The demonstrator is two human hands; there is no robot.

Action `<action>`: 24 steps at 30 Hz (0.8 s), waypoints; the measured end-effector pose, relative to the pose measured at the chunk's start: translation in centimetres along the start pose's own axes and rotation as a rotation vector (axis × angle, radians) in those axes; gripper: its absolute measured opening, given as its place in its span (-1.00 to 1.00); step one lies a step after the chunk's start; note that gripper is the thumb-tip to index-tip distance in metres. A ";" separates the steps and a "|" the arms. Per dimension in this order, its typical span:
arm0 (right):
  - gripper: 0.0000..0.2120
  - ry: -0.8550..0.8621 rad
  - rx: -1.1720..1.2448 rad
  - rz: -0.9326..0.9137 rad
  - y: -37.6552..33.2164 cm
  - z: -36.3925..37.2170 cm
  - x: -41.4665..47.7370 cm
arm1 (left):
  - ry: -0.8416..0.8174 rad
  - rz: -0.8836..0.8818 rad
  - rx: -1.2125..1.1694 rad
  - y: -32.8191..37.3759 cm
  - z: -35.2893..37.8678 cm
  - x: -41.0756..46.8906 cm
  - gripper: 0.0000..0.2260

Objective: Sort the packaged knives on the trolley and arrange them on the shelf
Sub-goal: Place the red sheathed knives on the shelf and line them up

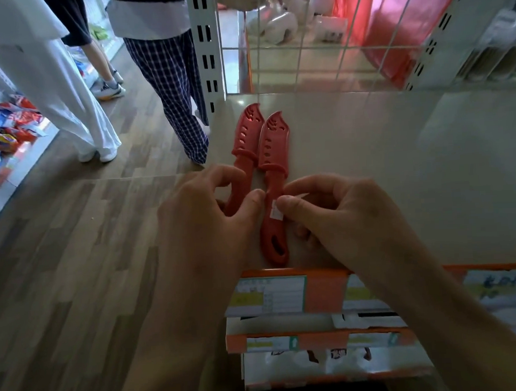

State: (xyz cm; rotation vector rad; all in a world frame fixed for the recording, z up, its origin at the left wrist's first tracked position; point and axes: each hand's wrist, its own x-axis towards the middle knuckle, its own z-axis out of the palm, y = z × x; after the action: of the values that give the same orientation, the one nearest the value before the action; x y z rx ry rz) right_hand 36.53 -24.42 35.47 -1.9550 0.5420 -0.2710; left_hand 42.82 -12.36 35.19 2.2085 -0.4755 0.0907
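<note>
Two red sheathed knives lie side by side on the pale shelf board (353,160), tips pointing away from me. My left hand (203,210) curls round the handle of the left knife (246,136). The right knife (274,152) has a small white label on its handle, and my right hand (338,215) pinches that handle at the label with thumb and forefinger. Both knives rest on the board. The trolley is not in view.
A wire grid back panel (317,42) and slotted uprights (207,48) bound the shelf. Orange price strips (324,293) edge this shelf and the lower ones. Two people stand on the wooden floor at upper left, near a low shelf of snack packets (5,130).
</note>
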 end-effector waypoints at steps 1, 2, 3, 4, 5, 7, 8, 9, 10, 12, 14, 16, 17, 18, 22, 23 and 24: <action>-0.88 -0.004 -0.013 -0.022 0.0 0.0 0.0 | 0.005 0.000 0.022 0.0 0.1 0.0 -0.81; -0.82 -0.006 -0.038 -0.053 0.0 0.1 -0.1 | 0.006 0.004 0.054 0.0 0.2 0.0 -0.80; -0.76 -0.003 -0.082 -0.095 -0.1 0.3 -0.1 | 0.005 0.009 0.094 0.1 0.4 0.0 -0.81; -0.73 0.002 -0.141 -0.146 -0.1 0.5 -0.2 | 0.006 0.015 0.128 0.1 0.5 0.1 -0.81; -0.73 0.010 -0.206 -0.197 -0.2 0.7 -0.4 | 0.005 0.018 0.151 0.1 0.5 0.1 -0.81; -0.76 0.029 -0.295 -0.254 -0.3 1.0 -0.5 | 0.000 0.016 0.181 0.1 0.5 0.2 -0.79; -0.77 0.038 -0.309 -0.253 -0.3 1.0 -0.5 | -0.001 0.015 0.189 0.0 0.4 0.2 -0.78; -0.78 0.041 -0.315 -0.243 -0.3 0.9 -0.4 | -0.002 0.016 0.188 0.0 0.4 0.2 -0.78; -0.78 0.039 -0.321 -0.232 -0.3 0.7 -0.3 | -0.004 0.016 0.183 0.1 0.3 0.1 -0.78; -0.78 0.028 -0.330 -0.224 -0.4 0.5 -0.3 | 0.000 0.017 0.170 0.1 0.3 0.1 -0.79; -0.78 0.025 -0.345 -0.230 -0.4 0.5 -0.3 | 0.012 0.025 0.160 0.0 0.3 -0.1 -0.79; -0.77 0.032 -0.363 -0.242 -0.3 0.5 -0.3 | 0.011 0.039 0.147 0.0 0.2 -0.2 -0.79; -0.77 0.035 -0.370 -0.247 -0.2 0.5 -0.3 | 0.001 0.043 0.135 0.1 0.1 -0.3 -0.79; -0.77 0.035 -0.372 -0.250 -0.2 0.5 -0.4 | -0.013 0.046 0.125 0.1 0.0 -0.3 -0.78; -0.77 0.057 -0.378 -0.256 0.0 0.4 -0.4 | -0.053 0.048 0.114 0.0 -0.4 -0.3 -0.76; -0.78 0.067 -0.370 -0.256 0.0 0.4 -0.4 | -0.052 0.050 0.110 0.0 -0.4 -0.3 -0.76; -0.79 0.076 -0.357 -0.254 0.0 0.4 -0.5 | -0.052 0.051 0.109 0.0 -0.4 -0.3 -0.77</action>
State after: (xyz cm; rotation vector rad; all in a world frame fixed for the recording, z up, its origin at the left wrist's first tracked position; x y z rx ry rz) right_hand 36.31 -23.83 35.34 -2.3731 0.4098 -0.4332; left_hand 42.57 -11.98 35.38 2.3105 -0.5672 0.0888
